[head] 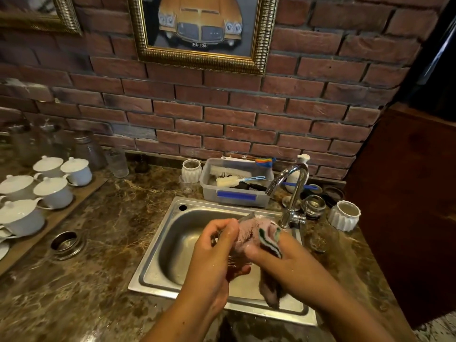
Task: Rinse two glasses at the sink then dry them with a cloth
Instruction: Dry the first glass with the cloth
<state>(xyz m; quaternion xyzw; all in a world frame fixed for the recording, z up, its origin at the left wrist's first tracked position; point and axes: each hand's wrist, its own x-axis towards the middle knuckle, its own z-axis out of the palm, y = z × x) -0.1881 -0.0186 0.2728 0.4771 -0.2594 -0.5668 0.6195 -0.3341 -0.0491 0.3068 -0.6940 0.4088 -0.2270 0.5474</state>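
Observation:
Above the steel sink (158, 265) my left hand (217, 245) grips a clear glass (234, 261), mostly hidden by fingers and cloth. My right hand (274, 253) holds a pinkish cloth (249, 230) with a green-striped edge, pushed into and around the glass; its tail hangs down over the basin. A second clear glass (320, 239) stands on the counter to the right of the tap. The chrome tap (291, 191) arches over the sink's back edge; no water stream shows.
A grey plastic tub (237, 196) of brushes sits behind the sink. White ribbed pots (344, 215) and a metal cup stand at the right. White lidded cups (53, 191) fill a board at the left, with glass jars behind. A metal ring (66, 244) lies on the marble counter.

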